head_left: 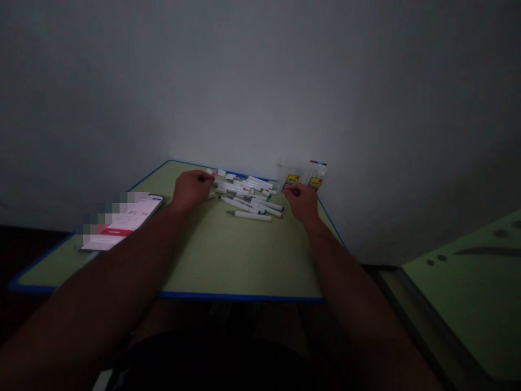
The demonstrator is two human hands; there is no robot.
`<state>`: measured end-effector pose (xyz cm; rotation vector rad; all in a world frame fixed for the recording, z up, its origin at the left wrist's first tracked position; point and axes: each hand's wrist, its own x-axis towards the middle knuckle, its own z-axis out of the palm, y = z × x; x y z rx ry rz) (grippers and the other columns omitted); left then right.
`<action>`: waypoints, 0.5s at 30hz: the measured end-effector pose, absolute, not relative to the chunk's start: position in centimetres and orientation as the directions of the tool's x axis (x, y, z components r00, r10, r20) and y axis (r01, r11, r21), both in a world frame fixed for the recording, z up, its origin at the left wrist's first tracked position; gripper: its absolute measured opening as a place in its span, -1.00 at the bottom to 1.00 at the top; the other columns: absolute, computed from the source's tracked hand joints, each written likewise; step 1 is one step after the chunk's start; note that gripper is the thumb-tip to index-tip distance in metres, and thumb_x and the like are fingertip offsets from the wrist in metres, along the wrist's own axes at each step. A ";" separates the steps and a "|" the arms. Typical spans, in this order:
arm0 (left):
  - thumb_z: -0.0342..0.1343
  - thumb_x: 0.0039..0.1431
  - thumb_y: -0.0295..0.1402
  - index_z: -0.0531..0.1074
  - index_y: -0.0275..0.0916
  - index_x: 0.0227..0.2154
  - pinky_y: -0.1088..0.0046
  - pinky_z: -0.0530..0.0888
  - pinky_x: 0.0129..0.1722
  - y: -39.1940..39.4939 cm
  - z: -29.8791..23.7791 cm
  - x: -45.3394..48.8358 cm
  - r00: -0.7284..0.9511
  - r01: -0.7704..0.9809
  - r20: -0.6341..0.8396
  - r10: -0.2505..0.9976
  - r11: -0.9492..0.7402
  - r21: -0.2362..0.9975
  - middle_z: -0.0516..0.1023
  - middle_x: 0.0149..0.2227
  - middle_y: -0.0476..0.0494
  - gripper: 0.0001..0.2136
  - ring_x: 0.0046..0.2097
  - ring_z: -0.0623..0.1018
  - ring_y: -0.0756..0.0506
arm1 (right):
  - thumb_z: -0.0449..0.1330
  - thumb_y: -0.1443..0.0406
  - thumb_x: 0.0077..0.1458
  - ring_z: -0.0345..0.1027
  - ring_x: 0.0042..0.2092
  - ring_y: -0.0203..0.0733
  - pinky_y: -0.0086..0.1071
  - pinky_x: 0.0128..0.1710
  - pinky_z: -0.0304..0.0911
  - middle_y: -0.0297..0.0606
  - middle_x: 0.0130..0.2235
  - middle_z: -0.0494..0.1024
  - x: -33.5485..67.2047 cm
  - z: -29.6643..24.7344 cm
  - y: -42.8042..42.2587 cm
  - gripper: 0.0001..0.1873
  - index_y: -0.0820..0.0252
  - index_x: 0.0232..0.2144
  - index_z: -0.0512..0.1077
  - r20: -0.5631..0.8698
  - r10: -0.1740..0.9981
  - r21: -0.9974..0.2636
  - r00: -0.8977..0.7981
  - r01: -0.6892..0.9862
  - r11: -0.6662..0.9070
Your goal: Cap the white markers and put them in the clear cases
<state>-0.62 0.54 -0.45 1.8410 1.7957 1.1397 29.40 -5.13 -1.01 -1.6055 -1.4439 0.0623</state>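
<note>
Several white markers (pixel 249 215) lie in a loose pile on the pale green table (pixel 244 260), some uncapped with dark tips showing. Small white caps (pixel 230 177) are scattered at the pile's far left. My left hand (pixel 192 190) is at the left end of the pile, thumb and fingers pinched together close to the caps; what it pinches, if anything, is too dark to make out. At the pile's right end my right hand (pixel 303 201) is also closed in a pinch, in front of clear plastic packets (pixel 313 180) with yellow labels. Its fingertips hide whatever they may hold.
A phone (pixel 126 220) with a lit screen lies at the table's left side, beside my left forearm. The table has a blue edge and stands against a grey wall (pixel 244 81). To the lower right is a green panel (pixel 468 293).
</note>
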 end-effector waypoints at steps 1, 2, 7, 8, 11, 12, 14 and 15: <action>0.16 0.11 -0.36 0.67 -0.23 -0.18 0.31 0.50 -0.08 0.8 -0.6 -0.8 -0.129 0.675 0.306 0.943 -0.142 0.723 0.71 -0.18 -0.21 -0.74 -0.18 0.62 -0.19 | 0.26 0.28 0.04 0.54 -0.29 -0.15 -0.27 -0.17 0.40 -0.27 -0.35 0.66 29.4 -1.2 -5.2 -0.90 0.14 -0.39 0.59 0.522 0.807 -0.627 0.277 0.766 0.143; 0.17 0.10 -0.35 0.68 -0.23 -0.18 0.31 0.50 -0.10 1.1 -0.8 -1.0 -0.145 0.666 0.302 0.942 -0.133 0.734 0.71 -0.19 -0.21 -0.74 -0.20 0.62 -0.18 | 0.26 0.30 0.04 0.54 -0.28 -0.15 -0.26 -0.16 0.39 -0.28 -0.34 0.67 29.5 -1.4 -5.3 -0.90 0.14 -0.38 0.59 0.524 0.813 -0.611 0.254 0.777 0.151; 0.19 0.04 -0.34 0.67 -0.25 -0.15 0.33 0.51 -0.22 2.0 -1.6 -1.8 -0.207 0.593 0.250 0.946 -0.083 0.801 0.70 -0.23 -0.22 -0.69 -0.25 0.61 -0.16 | 0.20 0.38 0.05 0.54 -0.24 -0.14 -0.24 -0.11 0.38 -0.27 -0.28 0.68 29.0 -2.1 -5.4 -0.81 0.11 -0.33 0.62 0.550 0.825 -0.519 0.131 0.828 0.214; 0.19 0.03 -0.33 0.67 -0.26 -0.15 0.34 0.51 -0.23 2.1 -1.7 -1.9 -0.212 0.585 0.243 0.947 -0.076 0.807 0.70 -0.23 -0.23 -0.68 -0.26 0.60 -0.15 | 0.19 0.38 0.06 0.53 -0.23 -0.14 -0.23 -0.11 0.39 -0.27 -0.27 0.68 28.8 -2.3 -5.4 -0.79 0.10 -0.32 0.62 0.549 0.829 -0.499 0.104 0.837 0.225; 0.18 0.03 -0.34 0.67 -0.27 -0.15 0.37 0.50 -0.24 1.9 -1.6 -2.1 -0.211 0.587 0.240 0.947 -0.074 0.806 0.70 -0.22 -0.23 -0.67 -0.26 0.60 -0.13 | 0.18 0.39 0.07 0.53 -0.22 -0.14 -0.23 -0.09 0.39 -0.26 -0.26 0.68 28.1 -2.5 -5.5 -0.77 0.09 -0.31 0.63 0.544 0.838 -0.460 0.044 0.851 0.254; 0.18 0.03 -0.34 0.67 -0.28 -0.15 0.37 0.49 -0.23 1.8 -1.5 -2.0 -0.206 0.598 0.244 0.948 -0.075 0.798 0.70 -0.21 -0.22 -0.67 -0.26 0.60 -0.13 | 0.18 0.39 0.07 0.53 -0.23 -0.14 -0.23 -0.09 0.38 -0.27 -0.26 0.68 28.0 -2.5 -5.6 -0.77 0.09 -0.31 0.63 0.543 0.840 -0.450 0.027 0.853 0.263; 0.17 0.04 -0.36 0.67 -0.29 -0.15 0.38 0.48 -0.21 1.5 -1.4 -1.9 -0.194 0.636 0.258 0.947 -0.079 0.767 0.70 -0.21 -0.21 -0.68 -0.25 0.60 -0.13 | 0.18 0.39 0.07 0.52 -0.23 -0.14 -0.23 -0.09 0.38 -0.28 -0.27 0.68 27.6 -2.5 -5.7 -0.77 0.08 -0.30 0.63 0.543 0.840 -0.436 0.002 0.855 0.280; 0.17 0.05 -0.36 0.67 -0.30 -0.15 0.38 0.48 -0.19 1.3 -1.3 -1.8 -0.185 0.660 0.265 0.946 -0.080 0.747 0.70 -0.21 -0.21 -0.68 -0.25 0.60 -0.13 | 0.19 0.38 0.07 0.52 -0.23 -0.14 -0.22 -0.09 0.39 -0.28 -0.26 0.67 27.5 -2.5 -5.8 -0.77 0.07 -0.30 0.63 0.543 0.840 -0.432 -0.007 0.855 0.287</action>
